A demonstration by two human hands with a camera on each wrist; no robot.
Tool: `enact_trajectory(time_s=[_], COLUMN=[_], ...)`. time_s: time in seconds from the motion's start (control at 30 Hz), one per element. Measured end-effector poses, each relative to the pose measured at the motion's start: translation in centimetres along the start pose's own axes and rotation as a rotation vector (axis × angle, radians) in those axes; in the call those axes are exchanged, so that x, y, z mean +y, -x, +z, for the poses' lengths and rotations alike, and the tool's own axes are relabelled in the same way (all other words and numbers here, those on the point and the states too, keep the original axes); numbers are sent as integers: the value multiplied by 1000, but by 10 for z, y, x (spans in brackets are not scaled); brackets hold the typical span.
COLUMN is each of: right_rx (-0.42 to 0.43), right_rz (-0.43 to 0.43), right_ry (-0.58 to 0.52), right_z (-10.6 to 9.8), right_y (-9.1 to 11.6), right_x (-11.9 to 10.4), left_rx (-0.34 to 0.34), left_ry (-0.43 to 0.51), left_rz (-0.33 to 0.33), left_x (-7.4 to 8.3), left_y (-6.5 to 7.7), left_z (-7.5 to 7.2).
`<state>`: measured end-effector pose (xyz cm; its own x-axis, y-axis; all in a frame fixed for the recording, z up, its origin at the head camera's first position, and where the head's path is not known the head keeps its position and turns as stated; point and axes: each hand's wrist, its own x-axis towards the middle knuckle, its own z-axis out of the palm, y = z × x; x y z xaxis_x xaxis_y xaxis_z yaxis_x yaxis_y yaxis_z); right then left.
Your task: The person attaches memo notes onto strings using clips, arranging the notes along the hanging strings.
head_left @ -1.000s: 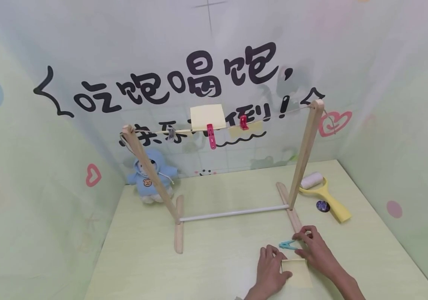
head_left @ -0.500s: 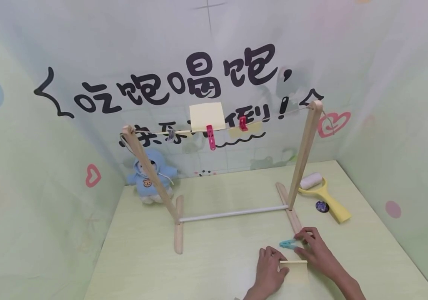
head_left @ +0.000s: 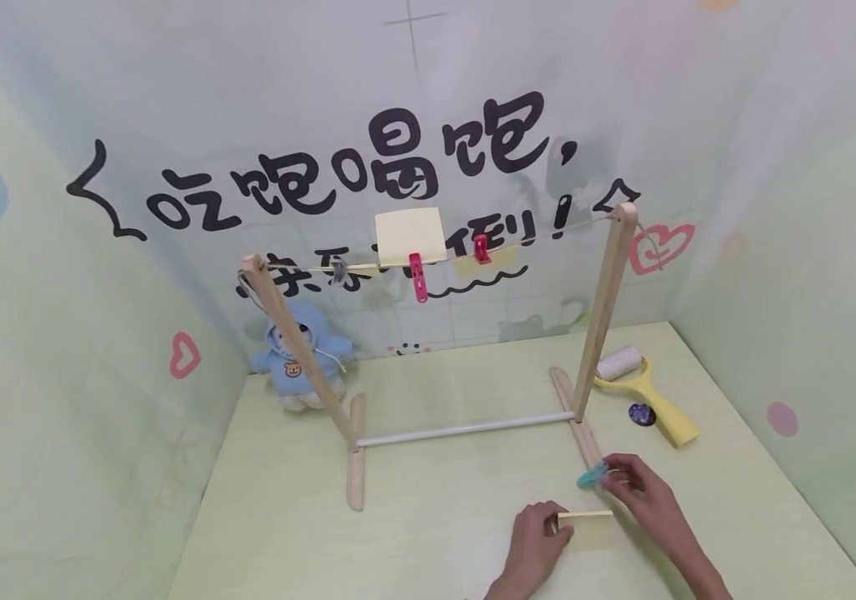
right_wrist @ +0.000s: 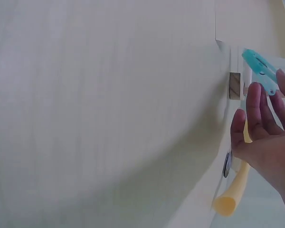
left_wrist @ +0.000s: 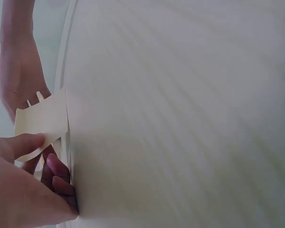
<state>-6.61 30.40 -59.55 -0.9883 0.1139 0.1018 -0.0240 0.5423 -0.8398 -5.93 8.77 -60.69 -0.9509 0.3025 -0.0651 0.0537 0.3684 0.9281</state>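
My left hand pinches a pale yellow paper note between thumb and fingers, low over the table's front right. In the left wrist view the note stands up in front of the right hand, its far side hidden. A turquoise clothespin is pinched in the fingertips of my right hand, a little beyond the note and near the rack's right foot. The right wrist view has the clothespin between thumb and fingers, apart from the note.
A wooden rack carries a string with another note, a pink clothespin, a red clothespin and a grey clothespin. Behind its left post sits a blue plush toy. A yellow-handled roller and dark disc lie right.
The right hand has drawn the clothespin slightly right and turned it, its handles now largely covered by fingers. The note in the left hand has tipped up from the table.
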Motion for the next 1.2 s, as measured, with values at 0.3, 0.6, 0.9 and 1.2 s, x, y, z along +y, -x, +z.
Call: enact_trajectory(time_s=[0.3, 0.6, 0.9, 1.2], right_rx=[58, 160, 154, 176], right_rz=[-104, -471, -703, -816], right_ry=[-1, -6, 37, 75], right_z=[-14, -47, -102, -137], right_y=[1, -19, -52, -77], right_x=[-10, -48, -150, -234], left_rx=[87, 223, 179, 195], left_ry=[191, 154, 215, 207], left_rz=[-35, 260, 184, 276], left_x=[-2, -17, 91, 169], left_y=[2, -26, -51, -87], left_z=[-1, -9, -85, -131])
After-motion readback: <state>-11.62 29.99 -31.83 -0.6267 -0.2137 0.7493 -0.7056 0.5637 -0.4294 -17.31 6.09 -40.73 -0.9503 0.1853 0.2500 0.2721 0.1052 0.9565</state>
